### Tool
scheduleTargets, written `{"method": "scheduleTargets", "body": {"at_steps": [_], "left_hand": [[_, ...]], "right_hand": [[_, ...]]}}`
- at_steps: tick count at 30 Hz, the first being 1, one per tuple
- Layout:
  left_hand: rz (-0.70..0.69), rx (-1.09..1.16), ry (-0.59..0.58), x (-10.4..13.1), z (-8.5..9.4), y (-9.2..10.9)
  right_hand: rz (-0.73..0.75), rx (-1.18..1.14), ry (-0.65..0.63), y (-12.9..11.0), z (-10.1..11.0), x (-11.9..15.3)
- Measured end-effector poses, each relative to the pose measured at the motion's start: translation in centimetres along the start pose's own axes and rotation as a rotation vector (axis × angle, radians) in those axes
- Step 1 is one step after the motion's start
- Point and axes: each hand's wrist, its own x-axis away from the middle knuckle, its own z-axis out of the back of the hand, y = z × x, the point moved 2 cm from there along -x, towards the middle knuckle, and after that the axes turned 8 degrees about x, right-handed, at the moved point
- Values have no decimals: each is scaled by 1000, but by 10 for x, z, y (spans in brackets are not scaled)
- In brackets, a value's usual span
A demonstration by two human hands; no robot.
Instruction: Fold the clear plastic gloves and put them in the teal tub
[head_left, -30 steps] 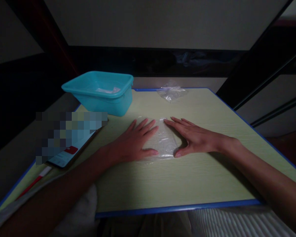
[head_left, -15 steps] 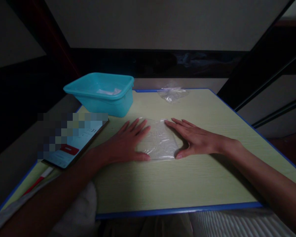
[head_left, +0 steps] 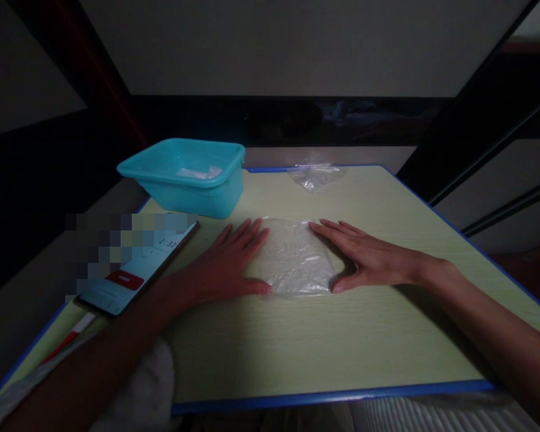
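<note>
A clear, slightly wrinkled plastic bag (head_left: 297, 258) lies flat on the pale wood-grain table (head_left: 324, 342) between both hands. My left hand (head_left: 229, 264) rests with its fingers spread, the fingertips and thumb touching the bag's left side. On the bag's right side, the forefinger and thumb tips of my right hand (head_left: 364, 255) touch the edge, the thumb at the near right corner. That hand is open too, with a wide gap between thumb and fingers.
A turquoise basin (head_left: 220, 198) with something whitish inside stands at the back left. Nearer, a phone (head_left: 139, 270) with a lit screen lies beside a red and white object (head_left: 67, 342). Another clear plastic bag (head_left: 315, 175) sits at the table's far edge.
My right hand has shifted slightly right, and the bag's right edge has moved with it. My left hand is in nearly the same place. The view has tilted up a little.
</note>
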Motion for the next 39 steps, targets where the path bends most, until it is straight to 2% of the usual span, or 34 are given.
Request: {"method": "scheduleTargets", "body": {"at_steps": [3,8,11,19,26,39], "left_hand": [[-58,35,96,0,2,1],[-201,155,340,2,6,9],[-238,216,410,3,5,15],[-249,249,440,3,4,18],[-243,250,439,3,4,19],[-276,248,445,3,4,20]], "right_hand": [[17,-11,4,0,0,1],[26,13,-17,-4,2,2],[55,27,4,-4,4,4],[212,90,213,-17,19,14],[240,155,171,-38,24,20],[278,368,195,-49,15,23]]}}
